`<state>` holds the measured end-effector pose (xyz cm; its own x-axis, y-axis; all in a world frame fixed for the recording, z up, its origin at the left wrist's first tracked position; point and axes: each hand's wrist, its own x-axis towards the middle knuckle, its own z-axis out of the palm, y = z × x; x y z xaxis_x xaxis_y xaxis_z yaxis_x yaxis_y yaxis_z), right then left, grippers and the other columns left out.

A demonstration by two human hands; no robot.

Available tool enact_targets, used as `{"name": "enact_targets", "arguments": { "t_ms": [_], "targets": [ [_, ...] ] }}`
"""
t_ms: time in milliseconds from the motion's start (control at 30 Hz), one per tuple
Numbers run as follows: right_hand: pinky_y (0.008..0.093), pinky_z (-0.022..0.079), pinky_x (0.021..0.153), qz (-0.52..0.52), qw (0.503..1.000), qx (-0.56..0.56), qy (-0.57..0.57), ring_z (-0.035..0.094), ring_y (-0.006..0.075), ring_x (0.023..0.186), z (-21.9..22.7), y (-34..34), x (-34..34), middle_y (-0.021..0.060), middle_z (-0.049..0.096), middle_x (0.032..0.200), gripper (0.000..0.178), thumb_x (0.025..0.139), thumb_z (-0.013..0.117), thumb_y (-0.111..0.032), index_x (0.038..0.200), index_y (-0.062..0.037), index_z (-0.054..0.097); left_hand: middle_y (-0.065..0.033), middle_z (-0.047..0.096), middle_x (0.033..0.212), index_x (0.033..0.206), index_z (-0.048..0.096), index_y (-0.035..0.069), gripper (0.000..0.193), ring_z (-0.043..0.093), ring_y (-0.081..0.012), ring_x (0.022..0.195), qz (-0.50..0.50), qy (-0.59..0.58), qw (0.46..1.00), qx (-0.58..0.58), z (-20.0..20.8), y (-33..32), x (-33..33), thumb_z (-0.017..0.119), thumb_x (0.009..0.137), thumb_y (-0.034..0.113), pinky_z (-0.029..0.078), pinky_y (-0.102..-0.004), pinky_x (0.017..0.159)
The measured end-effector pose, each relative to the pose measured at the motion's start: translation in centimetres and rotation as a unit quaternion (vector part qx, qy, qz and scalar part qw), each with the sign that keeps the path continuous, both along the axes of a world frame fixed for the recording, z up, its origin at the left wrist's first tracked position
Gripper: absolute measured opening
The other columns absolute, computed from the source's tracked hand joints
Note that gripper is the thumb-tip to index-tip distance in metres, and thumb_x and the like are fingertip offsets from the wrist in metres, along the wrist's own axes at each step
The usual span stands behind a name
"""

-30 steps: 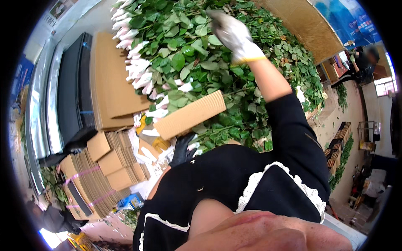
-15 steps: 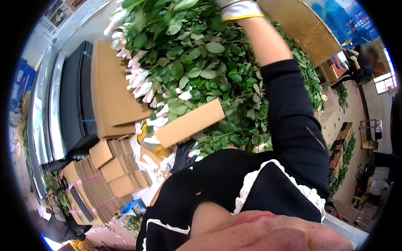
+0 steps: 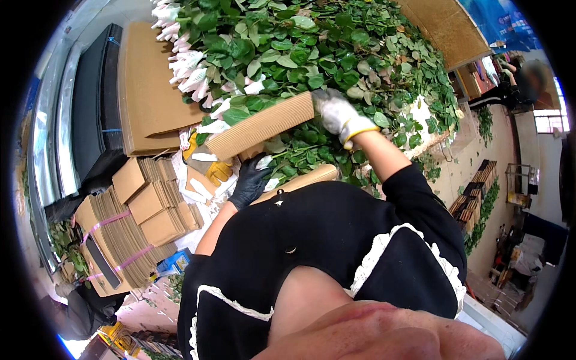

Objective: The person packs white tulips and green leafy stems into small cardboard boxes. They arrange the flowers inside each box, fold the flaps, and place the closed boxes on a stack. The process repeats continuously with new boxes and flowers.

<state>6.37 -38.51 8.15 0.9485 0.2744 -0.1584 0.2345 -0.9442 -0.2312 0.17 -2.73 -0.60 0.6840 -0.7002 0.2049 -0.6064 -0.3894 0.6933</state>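
Note:
My left hand [image 3: 249, 183], in a black glove, is beside a bud in a white net sleeve [image 3: 264, 162]. Its fingers curl in, but their grip is partly hidden. In a white and grey glove, my right hand [image 3: 339, 117] is at the right end of an upright strip of corrugated cardboard [image 3: 261, 127]; its fingertips are blurred against the leaves. A second cardboard edge [image 3: 306, 177] lies close to my body, with leafy stems [image 3: 300, 150] between the two. Beyond them spreads a big pile of leafy stems [image 3: 336, 54], net-sleeved buds [image 3: 191, 72] along its left side.
A yellow and grey work glove [image 3: 210, 168] lies left of the strip. Bundled flat cardboard [image 3: 117, 240] and large cardboard sheets [image 3: 150, 90] stand at left. A brown board [image 3: 447, 30] borders the pile's far right. Another person [image 3: 522, 84] is at the far right.
My right hand has come back from the far side of the pile to the strip's right end. More of my left hand now shows, and the near cardboard edge has come into sight.

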Motion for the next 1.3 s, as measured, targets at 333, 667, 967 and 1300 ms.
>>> {"name": "enact_targets", "arguments": {
  "t_ms": [333,667,967,1300],
  "targets": [
    [0.0438,0.055,0.086,-0.158,0.967,-0.024,-0.200,0.069,0.0339,0.099,10.8,2.5,22.4,0.0218,0.068,0.110,0.019,0.092,0.049,-0.008,0.100,-0.0068,0.067,-0.0177,0.053,0.138,0.140,0.050,0.007,0.062,0.049,-0.0384,0.126,-0.016,0.048,0.995,-0.089,-1.3,-0.1,0.8,0.072,0.083,0.014,0.038,-0.0463,0.106],
    [0.0462,0.054,0.080,-0.097,0.947,0.001,-0.308,0.068,0.0361,0.087,19.3,7.7,16.3,0.0193,0.068,0.089,0.023,0.078,0.068,-0.023,0.093,-0.0058,0.067,-0.0223,0.054,0.135,0.137,0.053,0.007,0.062,0.051,-0.0411,0.125,0.040,0.077,0.995,-0.047,1.0,0.8,-0.4,0.076,0.080,0.013,0.043,-0.0446,0.104],
    [0.0460,0.055,0.085,-0.062,0.907,0.003,-0.417,0.068,0.0348,0.094,15.5,3.7,17.2,0.0170,0.070,0.105,0.038,0.089,0.052,-0.008,0.124,-0.0158,0.064,-0.0191,0.055,0.132,0.139,0.048,0.002,0.068,0.053,-0.0358,0.123,0.082,0.229,0.959,-0.147,1.0,0.2,-0.7,0.080,0.080,0.016,0.044,-0.0430,0.103],
    [0.0476,0.034,0.113,-0.038,0.998,0.009,0.039,0.047,0.0394,0.130,-1.1,1.1,-1.6,0.0175,0.048,0.145,0.069,0.078,0.066,-0.023,0.144,-0.0218,0.044,-0.0184,0.059,0.127,0.131,0.056,0.005,0.060,0.056,-0.0379,0.117,0.007,0.015,0.999,-0.027,0.4,0.3,0.7,0.078,0.078,0.019,0.044,-0.0446,0.101]
  ]
}}
